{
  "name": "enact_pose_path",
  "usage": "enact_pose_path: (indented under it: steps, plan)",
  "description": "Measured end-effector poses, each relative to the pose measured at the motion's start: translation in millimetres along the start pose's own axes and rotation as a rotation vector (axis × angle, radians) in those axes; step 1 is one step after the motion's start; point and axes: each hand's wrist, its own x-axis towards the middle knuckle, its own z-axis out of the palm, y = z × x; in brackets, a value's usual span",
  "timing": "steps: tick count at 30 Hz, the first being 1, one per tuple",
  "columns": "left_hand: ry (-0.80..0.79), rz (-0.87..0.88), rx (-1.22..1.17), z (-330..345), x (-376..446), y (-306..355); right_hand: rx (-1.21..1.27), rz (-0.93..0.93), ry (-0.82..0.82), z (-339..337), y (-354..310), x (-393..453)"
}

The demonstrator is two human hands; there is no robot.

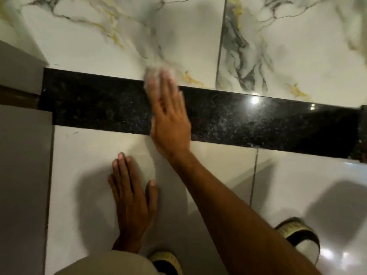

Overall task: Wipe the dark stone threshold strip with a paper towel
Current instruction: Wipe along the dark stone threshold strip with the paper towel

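Note:
A dark speckled stone threshold strip [228, 116] runs across the floor from left to right between pale tiles. My right hand [168, 116] lies flat across the strip near its middle, fingers pointing away from me. Under its fingertips a crumpled white paper towel [153, 73] is pressed at the strip's far edge, blurred by motion. My left hand [131, 199] rests flat on the near white tile [89, 175], palm down, fingers apart, holding nothing.
Veined marble-look tiles [119, 42] lie beyond the strip. A grey door frame or wall [21, 165] stands at the left end. My sandalled feet [297, 233] are on the near tiles at the lower right, and a knee in beige cloth [103, 264] at the bottom.

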Motion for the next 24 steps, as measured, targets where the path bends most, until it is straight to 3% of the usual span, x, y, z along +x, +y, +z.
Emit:
enact_pose_path:
  steps: [2, 3, 6, 9, 11, 12, 14, 16, 17, 20, 24]
  plan:
    - [-0.015, 0.093, 0.034, 0.5, 6.1, 13.7, -0.005, -0.184, -0.108, -15.6, 18.1, -52.1]
    - [-0.023, 0.142, 0.058, 1.4, 9.0, 21.4, -0.019, -0.192, -0.12, -26.9, 35.3, -82.3]
    - [-0.051, 0.261, 0.056, 6.4, 16.5, 43.3, -0.139, 0.115, 0.025, -60.5, 88.1, -128.5]
    - [-0.1, 0.362, 0.067, 15.9, 21.0, 66.6, -0.18, 0.524, 0.281, -65.0, 115.0, -81.5]
    - [-0.123, 0.405, 0.088, 20.9, 23.5, 81.0, -0.137, 0.626, 0.347, -60.5, 114.4, -33.5]
    - [-0.125, 0.427, 0.11, 23.0, 24.1, 88.5, -0.113, 0.586, 0.327, -57.7, 113.1, -20.9]
    - [-0.127, 0.461, 0.127, 23.7, 24.7, 101.4, -0.071, 0.308, 0.175, -56.3, 113.1, -32.8]
    - [-0.15, 0.481, 0.093, 22.1, 25.2, 109.7, -0.055, 0.047, 0.008, -65.5, 121.2, -81.8]
    - [-0.162, 0.501, 0.08, 21.7, 25.3, 114.2, -0.079, 0.014, -0.015, -73.8, 132.9, -111.1]
    - [-0.185, 0.569, 0.07, 26.4, 26.0, 124.8, -0.244, 0.279, 0.138, -103.6, 178.0, -166.1]
    - [-0.166, 0.649, 0.102, 40.2, 28.9, 140.5, -0.302, 0.805, 0.495, -124.2, 240.6, -116.8]
